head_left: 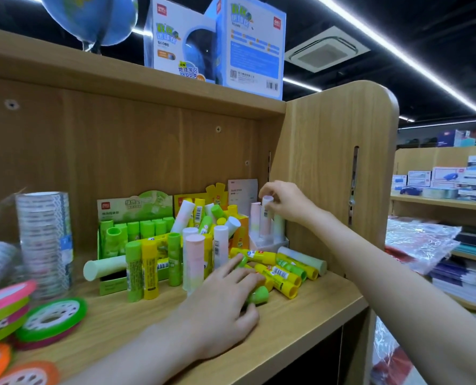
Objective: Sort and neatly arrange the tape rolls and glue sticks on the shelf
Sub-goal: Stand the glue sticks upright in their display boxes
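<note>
At a wooden shelf (300,309) in a stationery shop, we see two bare hands at work among scattered glue sticks. The right hand (285,201) reaches to the back right corner, its fingertips pinching the cap of a pale pink stick (266,218) that stands upright, long axis vertical, in a small clear holder (275,243) beside other pastel sticks. The left hand (223,307) lies palm down nearer the shelf's front edge, fingers curled over a green stick (259,295) lying on its side, its rounded end pointing right and toward us. Just beyond those fingers, yellow sticks (280,275) lie flat in a loose pile, their long axes running diagonally from back left to front right. Left of the hand, green, yellow and pastel sticks stand upright before a green display box (131,211). Well to the left stands a tall stack of clear tape rolls (46,240), with coloured tape rolls (50,319) lying flat near the front edge.
</note>
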The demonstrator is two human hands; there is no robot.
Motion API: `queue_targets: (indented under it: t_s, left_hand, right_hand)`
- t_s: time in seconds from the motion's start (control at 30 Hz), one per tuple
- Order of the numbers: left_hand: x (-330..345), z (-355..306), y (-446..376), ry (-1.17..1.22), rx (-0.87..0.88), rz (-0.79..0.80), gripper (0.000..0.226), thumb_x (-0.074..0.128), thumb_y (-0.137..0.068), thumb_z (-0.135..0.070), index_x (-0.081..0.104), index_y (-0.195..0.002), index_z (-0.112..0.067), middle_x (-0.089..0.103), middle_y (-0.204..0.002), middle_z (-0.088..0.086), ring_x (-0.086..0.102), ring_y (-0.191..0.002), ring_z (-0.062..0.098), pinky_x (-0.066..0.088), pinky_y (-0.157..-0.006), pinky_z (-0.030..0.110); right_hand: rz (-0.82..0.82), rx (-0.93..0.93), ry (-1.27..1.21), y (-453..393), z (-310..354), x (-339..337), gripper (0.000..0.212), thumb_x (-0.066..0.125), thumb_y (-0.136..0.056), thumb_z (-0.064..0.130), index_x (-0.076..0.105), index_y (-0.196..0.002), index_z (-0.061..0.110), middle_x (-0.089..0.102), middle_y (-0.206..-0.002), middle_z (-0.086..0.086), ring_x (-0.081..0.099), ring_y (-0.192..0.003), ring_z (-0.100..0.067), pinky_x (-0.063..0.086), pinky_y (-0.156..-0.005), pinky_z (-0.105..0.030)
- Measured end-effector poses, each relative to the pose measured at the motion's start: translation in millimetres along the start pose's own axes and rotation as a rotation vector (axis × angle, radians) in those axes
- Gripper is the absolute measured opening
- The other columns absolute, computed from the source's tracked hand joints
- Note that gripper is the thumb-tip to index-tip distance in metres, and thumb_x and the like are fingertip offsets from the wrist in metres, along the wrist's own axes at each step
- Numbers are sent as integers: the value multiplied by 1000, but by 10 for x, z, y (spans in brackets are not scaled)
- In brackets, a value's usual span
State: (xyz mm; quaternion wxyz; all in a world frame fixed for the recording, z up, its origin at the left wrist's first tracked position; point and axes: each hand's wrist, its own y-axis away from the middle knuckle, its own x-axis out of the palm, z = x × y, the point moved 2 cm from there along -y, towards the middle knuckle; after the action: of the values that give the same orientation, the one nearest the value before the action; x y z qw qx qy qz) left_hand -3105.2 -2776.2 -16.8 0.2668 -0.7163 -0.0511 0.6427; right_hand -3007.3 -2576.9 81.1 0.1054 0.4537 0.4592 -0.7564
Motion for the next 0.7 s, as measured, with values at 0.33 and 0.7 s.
queue_targets:
  t_s: [0.33, 0.7]
  left_hand:
    - [10, 16, 6, 1, -24, 32, 65, 20, -80, -42, 27, -143, -29, 25, -149, -15, -8, -141, 1, -2, -111, 17]
    - [-11, -11, 7, 13, -36, 45, 52, 30, -93, -36, 26, -144, -28, 24, -150, -14, -8, -141, 1, -4, -108, 15]
  right_hand:
    - [72, 52, 88, -159, 0, 213, 12, 65, -83, 10, 58, -92, 10, 59, -98, -11, 55, -87, -25, 45, -71, -34]
    - [209, 102, 7, -175, -27, 312, 27, 68, -81, 12, 51, -102, 14, 59, -102, -10, 57, -92, -27, 50, -76, -37]
